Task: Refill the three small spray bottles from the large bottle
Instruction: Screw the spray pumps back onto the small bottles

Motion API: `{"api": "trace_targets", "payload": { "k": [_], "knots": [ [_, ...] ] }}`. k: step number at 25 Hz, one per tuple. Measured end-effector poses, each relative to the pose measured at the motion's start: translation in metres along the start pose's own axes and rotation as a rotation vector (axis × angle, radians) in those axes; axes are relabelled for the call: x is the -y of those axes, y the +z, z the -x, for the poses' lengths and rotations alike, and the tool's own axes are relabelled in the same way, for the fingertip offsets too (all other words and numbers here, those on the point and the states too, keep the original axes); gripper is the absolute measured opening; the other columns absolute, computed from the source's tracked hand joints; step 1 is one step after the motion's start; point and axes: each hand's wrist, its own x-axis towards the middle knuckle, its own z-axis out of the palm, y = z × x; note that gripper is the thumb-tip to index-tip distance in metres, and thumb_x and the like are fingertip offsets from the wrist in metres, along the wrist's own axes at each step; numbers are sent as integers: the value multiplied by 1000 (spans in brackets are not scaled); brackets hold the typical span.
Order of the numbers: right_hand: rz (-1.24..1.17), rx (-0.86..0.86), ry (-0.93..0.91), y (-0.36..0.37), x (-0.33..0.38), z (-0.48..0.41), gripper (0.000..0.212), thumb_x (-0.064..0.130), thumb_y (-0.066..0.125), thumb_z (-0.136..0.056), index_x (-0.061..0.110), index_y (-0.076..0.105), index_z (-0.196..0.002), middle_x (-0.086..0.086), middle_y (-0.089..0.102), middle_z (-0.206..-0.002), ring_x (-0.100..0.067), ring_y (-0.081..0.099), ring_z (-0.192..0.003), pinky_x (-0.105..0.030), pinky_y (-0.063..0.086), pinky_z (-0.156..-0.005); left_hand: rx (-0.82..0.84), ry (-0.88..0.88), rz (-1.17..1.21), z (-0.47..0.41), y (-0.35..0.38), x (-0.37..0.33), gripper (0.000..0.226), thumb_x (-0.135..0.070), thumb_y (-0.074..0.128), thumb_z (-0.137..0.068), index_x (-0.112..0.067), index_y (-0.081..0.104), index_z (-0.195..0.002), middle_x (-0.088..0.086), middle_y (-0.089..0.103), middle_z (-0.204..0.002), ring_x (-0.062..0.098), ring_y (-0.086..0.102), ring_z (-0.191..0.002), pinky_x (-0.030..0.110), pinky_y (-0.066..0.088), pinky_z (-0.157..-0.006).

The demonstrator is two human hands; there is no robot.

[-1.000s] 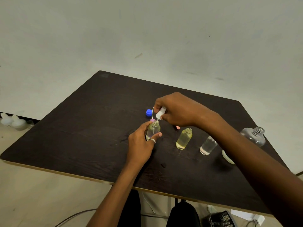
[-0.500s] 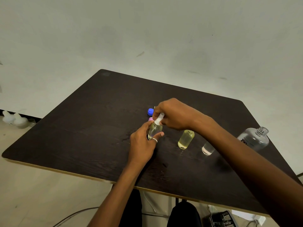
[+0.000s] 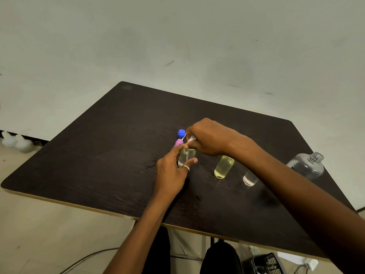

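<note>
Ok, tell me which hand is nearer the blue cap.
Right. The right hand sits just beside the blue cap, pinching the white sprayer; the left hand is nearer the camera, gripping the small bottle.

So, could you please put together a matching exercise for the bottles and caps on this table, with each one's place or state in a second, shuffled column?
Things
1. leftmost small bottle
2. middle small bottle
3. large bottle
4. blue cap

Places and states
A. neck uncapped, by the right edge of the table
B. gripped by the left hand, the right hand holding a white spray head at its top
C. on the table beyond the hands, beside the pink cap
D. standing free, no top, yellowish liquid inside

Pairs: 1-B, 2-D, 3-A, 4-C.
</note>
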Motion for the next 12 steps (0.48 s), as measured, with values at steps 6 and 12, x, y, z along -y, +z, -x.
{"api": "trace_targets", "payload": {
  "k": [6, 12],
  "knots": [
    [38, 17, 37, 4, -1, -3, 32, 40, 56, -96, 10, 67, -95, -6, 68, -84, -17, 62, -72, -21, 40, -56, -12, 12, -4, -1, 1, 1, 48, -31, 79, -81, -31, 62, -127, -8, 68, -123, 8, 62, -114, 29, 54, -95],
    [-4, 17, -99, -6, -5, 6, 31, 21, 69, -87, 21, 64, -118, 1, 65, -112, -15, 59, -100, -25, 46, -80, 5, 14, 13, -1, 1, 2, 49, -34, 78, -82, -30, 61, -127, -17, 67, -112, -1, 63, -104, 14, 50, -87]
  ]
}}
